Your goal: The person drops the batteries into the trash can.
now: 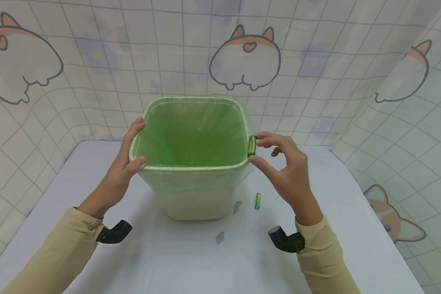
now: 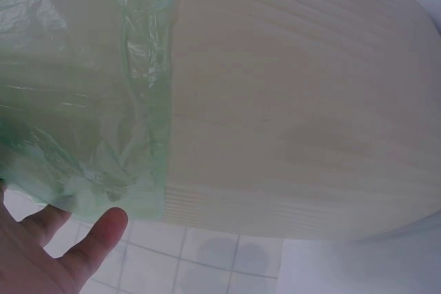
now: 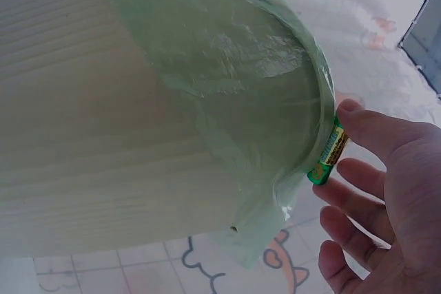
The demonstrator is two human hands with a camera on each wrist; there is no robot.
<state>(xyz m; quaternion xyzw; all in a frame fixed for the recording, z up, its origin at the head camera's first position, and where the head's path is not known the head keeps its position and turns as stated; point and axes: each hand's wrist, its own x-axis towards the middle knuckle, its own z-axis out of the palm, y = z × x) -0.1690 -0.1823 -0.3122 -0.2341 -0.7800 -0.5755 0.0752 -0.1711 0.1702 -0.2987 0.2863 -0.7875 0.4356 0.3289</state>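
A cream trash can (image 1: 194, 206) with a translucent green bag (image 1: 198, 130) lining it and folded over its rim stands on the white table. My left hand (image 1: 115, 175) grips the can at its left rim, thumb near the front corner and fingers along the side. On the opposite side, my right hand (image 1: 288, 171) pinches a green battery (image 1: 252, 145) endwise between thumb and forefinger. That battery lies right at the can's right rim, also seen in the right wrist view against the bag's edge. A second green battery (image 1: 257, 201) lies on the table, right of the can's base.
Two small grey patches (image 1: 219, 237) mark the white tabletop (image 1: 191, 261) before and beside the can. Behind and at both sides hangs a checked cloth (image 1: 176, 49) printed with cartoon dogs. Each sleeved wrist carries a black camera mount (image 1: 286, 240).
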